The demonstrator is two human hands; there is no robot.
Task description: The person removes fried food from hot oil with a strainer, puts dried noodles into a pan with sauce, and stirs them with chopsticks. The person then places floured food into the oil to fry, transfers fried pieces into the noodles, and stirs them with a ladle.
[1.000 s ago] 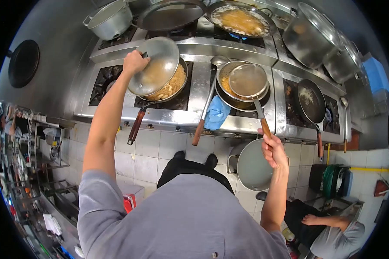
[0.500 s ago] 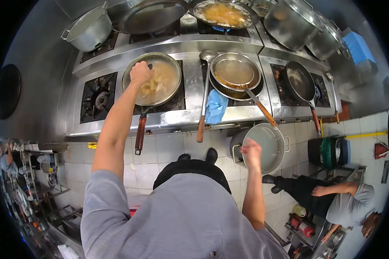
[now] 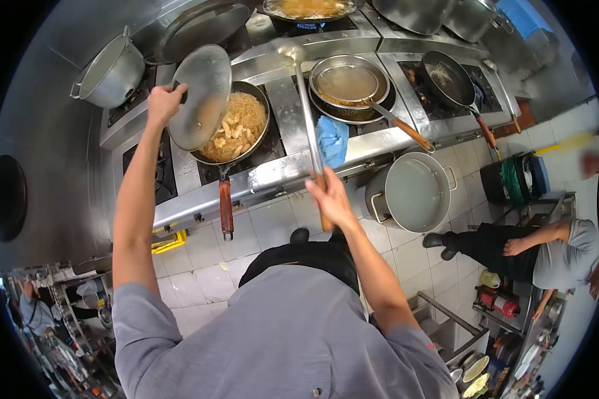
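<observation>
My left hand (image 3: 164,105) is closed on the dark knob of a glass lid (image 3: 205,86), which it holds tilted over the left side of a frying pan (image 3: 266,136). Thin brown noodles (image 3: 249,110) with pale chunks (image 3: 229,138) on top fill the pan; the lid hides part of them. The pan's wooden handle (image 3: 226,206) points toward me. In my right hand (image 3: 335,199) is the wooden handle of a long metal ladle (image 3: 306,110), its blurred head up above the stove beside the pan.
Right of the ladle, a strainer (image 3: 349,80) rests on a pan, near a blue cloth (image 3: 333,141). A large pot (image 3: 418,193) of cloudy liquid stands below the stove edge. Oil bubbles in a back wok (image 3: 309,8) over a blue flame. Another person (image 3: 566,253) stands at right.
My left hand has lifted the lid off the pan and tilted it leftward, uncovering the noodles. My right hand has moved from above the large pot to the ladle and taken hold of it.
</observation>
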